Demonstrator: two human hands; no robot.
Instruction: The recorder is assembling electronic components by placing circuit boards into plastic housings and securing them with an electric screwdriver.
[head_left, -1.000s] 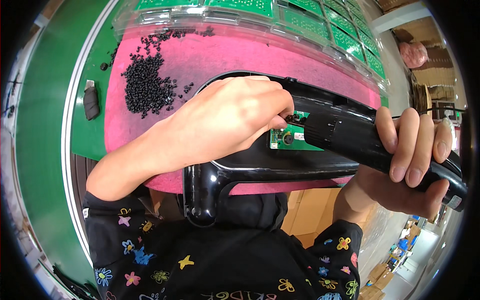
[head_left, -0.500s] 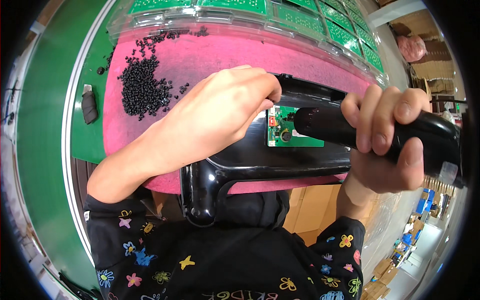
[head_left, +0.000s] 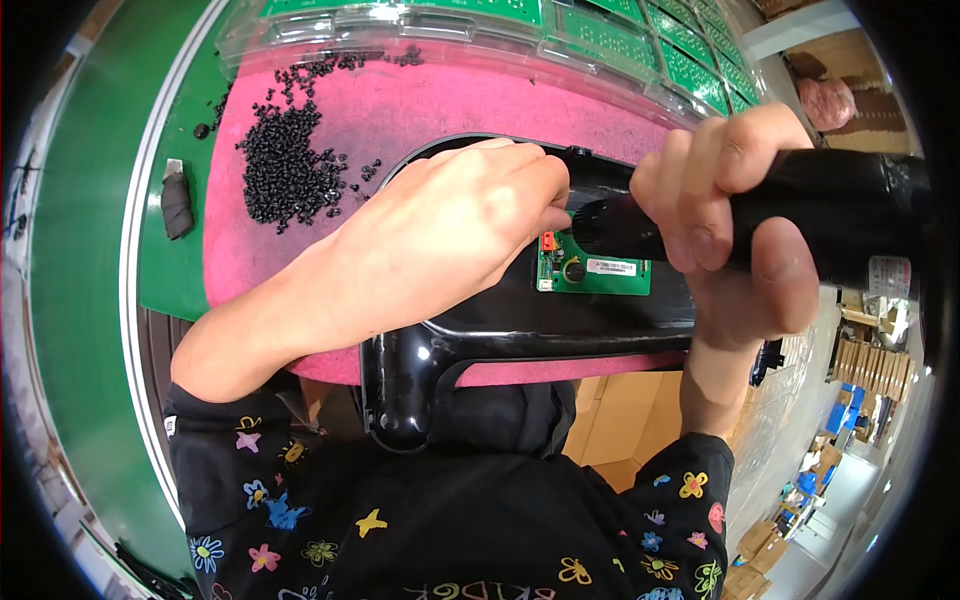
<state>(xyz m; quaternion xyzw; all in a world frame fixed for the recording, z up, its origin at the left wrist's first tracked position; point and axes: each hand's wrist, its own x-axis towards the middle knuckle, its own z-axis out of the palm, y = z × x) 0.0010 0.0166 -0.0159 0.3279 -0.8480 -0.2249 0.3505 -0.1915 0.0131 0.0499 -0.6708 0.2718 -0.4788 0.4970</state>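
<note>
My right hand (head_left: 735,210) is wrapped round a black electric screwdriver (head_left: 830,205), which lies nearly level across the view with its nose pointing left. Under that nose is a green circuit board (head_left: 615,280) with an orange-red connector and a round black part. The board sits inside a glossy black plastic housing (head_left: 560,325) on the pink mat. My left hand (head_left: 465,215) reaches over the housing, its fingers pinched together beside the screwdriver's nose. What they hold, if anything, is hidden, and so is the driver's tip.
A heap of small black screws (head_left: 285,165) lies on the pink mat (head_left: 480,95) at the left. Clear trays (head_left: 600,65) of green boards stand along the far side. A small black wrapped object (head_left: 177,205) rests on the green tabletop. Cardboard (head_left: 625,410) is below the near edge.
The screwdriver has swung more level, its rear end rising, and its nose has shifted slightly left. My left hand has moved slightly right and down, still pinched.
</note>
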